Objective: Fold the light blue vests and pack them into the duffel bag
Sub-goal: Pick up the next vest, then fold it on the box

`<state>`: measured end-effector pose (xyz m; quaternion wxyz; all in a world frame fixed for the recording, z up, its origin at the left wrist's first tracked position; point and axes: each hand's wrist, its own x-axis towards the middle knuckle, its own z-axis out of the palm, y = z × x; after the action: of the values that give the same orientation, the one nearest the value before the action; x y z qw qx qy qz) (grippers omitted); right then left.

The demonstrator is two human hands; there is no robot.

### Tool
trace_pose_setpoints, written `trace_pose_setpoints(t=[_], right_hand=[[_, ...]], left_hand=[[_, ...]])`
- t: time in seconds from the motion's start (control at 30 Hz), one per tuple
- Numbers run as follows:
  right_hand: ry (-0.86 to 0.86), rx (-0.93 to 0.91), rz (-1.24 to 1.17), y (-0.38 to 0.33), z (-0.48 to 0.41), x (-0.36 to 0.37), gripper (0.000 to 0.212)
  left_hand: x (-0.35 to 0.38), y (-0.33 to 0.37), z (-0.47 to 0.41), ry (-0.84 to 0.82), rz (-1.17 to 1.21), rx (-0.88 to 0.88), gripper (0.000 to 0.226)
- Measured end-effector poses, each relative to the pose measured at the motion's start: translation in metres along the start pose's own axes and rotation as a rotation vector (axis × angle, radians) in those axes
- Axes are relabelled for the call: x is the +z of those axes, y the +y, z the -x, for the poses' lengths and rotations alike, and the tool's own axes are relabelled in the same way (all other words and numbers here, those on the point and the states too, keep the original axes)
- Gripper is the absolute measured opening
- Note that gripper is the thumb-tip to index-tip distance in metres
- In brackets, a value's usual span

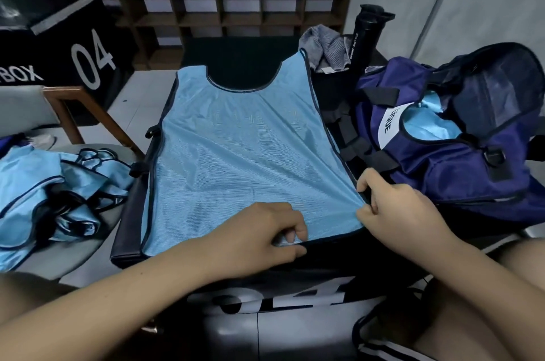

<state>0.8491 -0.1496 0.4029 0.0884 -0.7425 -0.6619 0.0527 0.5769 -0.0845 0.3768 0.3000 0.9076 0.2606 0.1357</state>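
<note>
Light blue vest (pixel 244 154) spread flat on a black padded box (pixel 129 231), neckline at the far end. The left hand (pixel 265 236) pinches the near hem between thumb and curled fingers. The right hand (pixel 395 207) pinches the near right corner, which hides that corner's binding. The navy duffel bag (pixel 442 177) stands open just right of the vest; its far end is cut off by the frame and its white label is only partly legible. A folded vest (pixel 430 127) shows inside it. A heap of unfolded vests (pixel 59 192) on the chair (pixel 73 113) at left is cropped by the frame. The vest's left edge follows the box rim, and bare black top remains beyond the neckline. A black sport bottle (pixel 365 33) stands behind the bag.
</note>
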Motion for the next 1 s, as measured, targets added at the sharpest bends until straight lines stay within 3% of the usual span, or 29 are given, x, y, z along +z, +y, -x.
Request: trace_pose_setpoints(t=[0.1,0.2,0.37,0.47,0.6,0.8,0.9,1.0], right_hand=[[-0.067,0.006,0.096,-0.003,0.001,0.0,0.026],[-0.008,-0.014,0.135,-0.008,0.0,-0.004,0.025],[0.107,-0.238,-0.035,-0.029,-0.012,-0.003,0.017],[0.054,-0.412,-0.002,-0.043,-0.033,0.015,0.027],[-0.062,-0.496,0.022,-0.056,-0.064,0.037,0.05],[-0.21,-0.498,0.068,-0.052,-0.08,0.052,0.08],[-0.207,-0.487,0.088,-0.052,-0.08,0.05,0.084],[-0.213,-0.478,0.134,-0.061,-0.081,0.043,0.072]], left_hand=[[-0.005,0.002,0.004,-0.005,0.093,-0.024,0.011],[-0.013,0.002,0.008,0.032,0.125,-0.019,0.007],[-0.041,-0.031,0.024,0.182,-0.065,-0.049,0.018],[-0.057,-0.058,0.044,0.269,-0.235,-0.158,0.03],[-0.079,-0.08,0.073,0.41,-0.381,-0.291,0.032],[-0.089,-0.098,0.122,0.335,-0.458,-0.402,0.028],[-0.094,-0.102,0.141,0.365,-0.421,-0.554,0.042],[-0.097,-0.097,0.146,0.399,-0.316,-0.708,0.052]])
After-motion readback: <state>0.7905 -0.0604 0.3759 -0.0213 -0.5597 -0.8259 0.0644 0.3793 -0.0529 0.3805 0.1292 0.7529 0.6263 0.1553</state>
